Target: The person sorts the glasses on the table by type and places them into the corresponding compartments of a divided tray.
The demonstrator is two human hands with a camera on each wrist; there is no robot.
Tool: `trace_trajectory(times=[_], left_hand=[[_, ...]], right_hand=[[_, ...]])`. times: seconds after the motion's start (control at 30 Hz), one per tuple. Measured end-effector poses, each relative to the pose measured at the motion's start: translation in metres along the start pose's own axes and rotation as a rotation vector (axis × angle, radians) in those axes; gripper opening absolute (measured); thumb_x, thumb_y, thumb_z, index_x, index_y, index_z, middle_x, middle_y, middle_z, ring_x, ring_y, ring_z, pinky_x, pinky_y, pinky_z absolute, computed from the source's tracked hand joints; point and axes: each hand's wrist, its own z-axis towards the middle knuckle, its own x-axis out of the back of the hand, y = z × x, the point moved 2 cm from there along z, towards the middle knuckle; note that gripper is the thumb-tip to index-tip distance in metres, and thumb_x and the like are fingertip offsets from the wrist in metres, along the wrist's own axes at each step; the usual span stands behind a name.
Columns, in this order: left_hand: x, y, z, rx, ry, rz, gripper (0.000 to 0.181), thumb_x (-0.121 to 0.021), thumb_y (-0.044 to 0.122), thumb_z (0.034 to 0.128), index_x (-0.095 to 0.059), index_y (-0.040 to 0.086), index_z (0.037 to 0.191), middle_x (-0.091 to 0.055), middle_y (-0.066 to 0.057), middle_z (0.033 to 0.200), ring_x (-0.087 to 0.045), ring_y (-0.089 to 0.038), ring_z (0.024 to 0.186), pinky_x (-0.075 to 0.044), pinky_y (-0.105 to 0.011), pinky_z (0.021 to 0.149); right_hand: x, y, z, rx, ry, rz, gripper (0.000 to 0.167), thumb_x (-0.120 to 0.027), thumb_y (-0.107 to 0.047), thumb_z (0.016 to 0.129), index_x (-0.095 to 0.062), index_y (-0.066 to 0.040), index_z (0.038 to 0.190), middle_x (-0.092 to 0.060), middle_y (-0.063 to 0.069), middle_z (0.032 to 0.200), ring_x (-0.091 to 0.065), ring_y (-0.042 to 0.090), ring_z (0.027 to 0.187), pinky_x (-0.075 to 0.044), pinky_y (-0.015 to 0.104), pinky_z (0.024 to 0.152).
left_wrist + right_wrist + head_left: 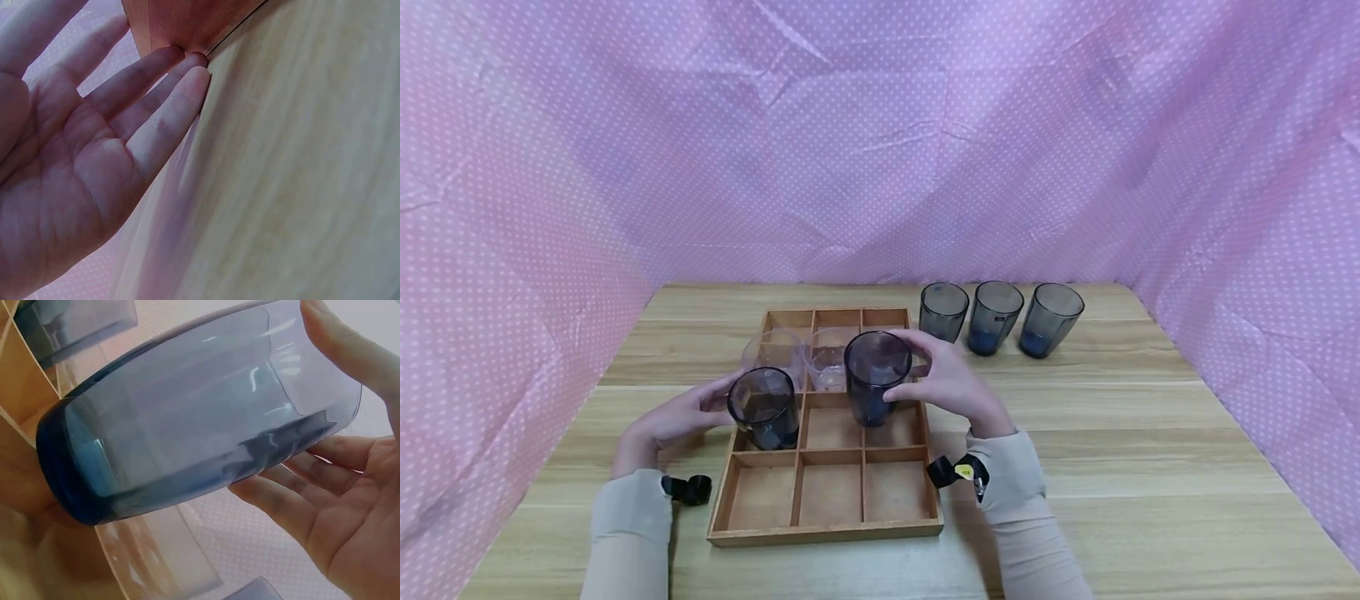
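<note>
A dark tinted drinking glass (872,392) is in my right hand (953,382), tilted above the right-hand side of a wooden divided tray (827,537). In the right wrist view, thumb and fingers grip this glass (187,419) near its rim, and its thick blue base is close to the tray's dividers. A second dark glass (766,412) stands in a left compartment. Beside it is my left hand (681,415); the left wrist view shows its fingers nearly straight, with fingertips at the tray's outer wall (181,25). Two clear glasses (773,354) stand side by side farther back in the tray.
Three more dark glasses (995,321) stand in a row on the wooden table (1150,433), behind and right of the tray. A pink dotted cloth (880,167) hangs around the back and sides of the table.
</note>
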Motion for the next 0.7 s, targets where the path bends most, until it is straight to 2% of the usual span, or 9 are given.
trace_trajectory(times=[0.03, 0.17, 0.2, 0.27, 0.37, 0.43, 0.7], left_hand=[[0.0, 0.0, 0.0, 0.002, 0.0, -0.001, 0.079, -0.062, 0.012, 0.0934, -0.014, 0.012, 0.156, -0.033, -0.01, 0.156, -0.044, 0.013, 0.123, -0.037, -0.009, 0.098], [0.0, 0.0, 0.001, 0.02, 0.0, -0.012, 0.079, -0.062, 0.012, 0.0933, -0.014, 0.015, 0.157, -0.039, 0.007, 0.151, -0.045, 0.012, 0.124, -0.036, -0.009, 0.098], [0.001, 0.001, 0.001, 0.025, 0.002, -0.01, 0.08, -0.062, 0.013, 0.0931, -0.014, 0.015, 0.157, -0.039, 0.007, 0.151, -0.045, 0.012, 0.124, -0.036, -0.009, 0.098], [0.001, 0.001, 0.001, 0.036, 0.007, -0.013, 0.08, -0.063, 0.014, 0.0925, -0.015, 0.016, 0.157, -0.038, 0.002, 0.153, -0.045, 0.012, 0.123, -0.036, -0.009, 0.098], [0.0, 0.002, 0.001, 0.037, 0.014, -0.003, 0.081, -0.063, 0.014, 0.0926, -0.013, 0.011, 0.156, -0.028, -0.019, 0.157, -0.044, 0.014, 0.121, -0.036, -0.008, 0.097], [0.001, 0.001, 0.001, 0.038, 0.019, 0.003, 0.081, -0.063, 0.014, 0.0927, -0.012, 0.008, 0.156, -0.021, -0.027, 0.157, -0.043, 0.017, 0.12, -0.036, -0.007, 0.096], [0.001, 0.0, 0.0, 0.021, 0.018, 0.018, 0.082, -0.063, 0.014, 0.093, -0.011, 0.003, 0.155, -0.014, -0.029, 0.158, -0.039, 0.02, 0.12, -0.036, -0.007, 0.096]], right_hand=[[-0.002, 0.0, 0.001, 0.007, -0.008, 0.003, 0.073, -0.085, 0.0, 0.068, -0.055, -0.008, 0.134, -0.06, 0.013, 0.13, -0.061, 0.026, 0.113, -0.056, 0.028, 0.085], [-0.011, -0.002, 0.004, 0.033, -0.025, 0.0, 0.072, -0.085, -0.002, 0.068, -0.055, -0.008, 0.134, -0.059, 0.012, 0.131, -0.062, 0.025, 0.112, -0.056, 0.027, 0.086], [-0.013, -0.003, 0.004, 0.038, -0.026, -0.002, 0.072, -0.086, -0.002, 0.068, -0.055, -0.008, 0.134, -0.058, 0.012, 0.132, -0.062, 0.024, 0.111, -0.056, 0.027, 0.086], [-0.017, -0.004, 0.005, 0.043, -0.033, 0.005, 0.072, -0.085, -0.002, 0.068, -0.055, -0.007, 0.134, -0.057, 0.012, 0.132, -0.062, 0.024, 0.11, -0.056, 0.028, 0.086], [-0.022, -0.006, 0.006, 0.051, -0.052, 0.021, 0.073, -0.085, 0.0, 0.068, -0.053, -0.005, 0.135, -0.057, 0.014, 0.132, -0.062, 0.025, 0.111, -0.056, 0.029, 0.088], [-0.024, -0.006, 0.006, 0.053, -0.069, 0.034, 0.074, -0.084, 0.0, 0.069, -0.052, -0.005, 0.135, -0.057, 0.015, 0.131, -0.061, 0.026, 0.114, -0.056, 0.03, 0.089], [-0.03, -0.004, 0.007, 0.062, -0.087, -0.017, 0.075, -0.086, -0.004, 0.069, -0.052, -0.008, 0.136, -0.058, 0.011, 0.133, -0.058, 0.026, 0.12, -0.054, 0.03, 0.093]])
